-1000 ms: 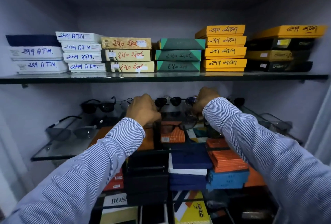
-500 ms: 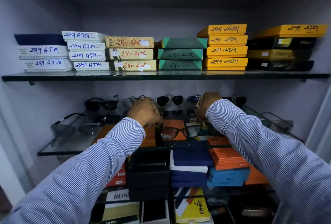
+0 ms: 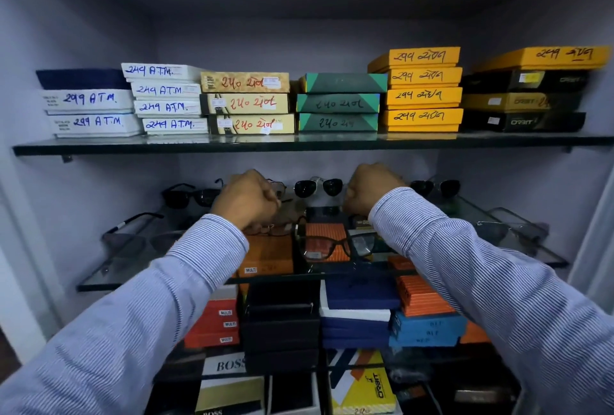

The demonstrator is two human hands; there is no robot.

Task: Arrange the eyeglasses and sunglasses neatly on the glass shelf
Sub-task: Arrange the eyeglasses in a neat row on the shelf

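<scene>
Dark-framed eyeglasses [image 3: 335, 245] lie near the front of the middle glass shelf [image 3: 109, 281], with no hand on them. My left hand [image 3: 247, 198] hovers behind them with curled fingers, in front of a thin wire-framed pair [image 3: 280, 187]. My right hand [image 3: 368, 188] is also curled, and it covers a pair at the back. Whether either hand grips a frame is hidden. Aviator sunglasses [image 3: 318, 187] stand at the back between my hands. Black sunglasses [image 3: 189, 195] stand at the back left, and another dark pair [image 3: 435, 187] at the back right.
Grey-lensed glasses [image 3: 133, 238] lie at the shelf's left front and a pale pair [image 3: 511, 228] at the right. The upper glass shelf [image 3: 299, 145] carries stacks of labelled boxes close above my hands. Orange, blue and black boxes [image 3: 352, 311] fill the space below.
Both hands set the dark-framed eyeglasses down near the shelf's front, let go of them, and moved up and back toward the rear row of sunglasses.
</scene>
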